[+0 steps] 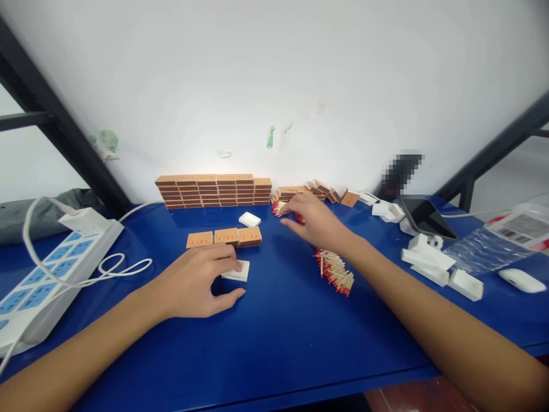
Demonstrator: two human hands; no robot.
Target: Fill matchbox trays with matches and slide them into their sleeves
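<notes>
My left hand (203,281) rests on the blue table, its index finger touching a small white matchbox tray (242,271) and its thumb apart from it. Directly behind that hand, closed matchboxes (226,236) stand in a short row, and a second white tray (250,220) lies farther back. My right hand (315,220) reaches over the far part of the table, thumb and fingers apart, beside a small pile of red-tipped matches (278,208). It partly hides that pile. Below its wrist lies a larger heap of matches (335,271).
Stacked matchboxes (206,191) stand against the wall, with loose matchbox sleeves (319,189) to their right. A white power strip (60,274) and cable lie left. At right are white trays (429,257), a phone (426,217), clear plastic packaging (489,246) and a white earbud-style case (522,280).
</notes>
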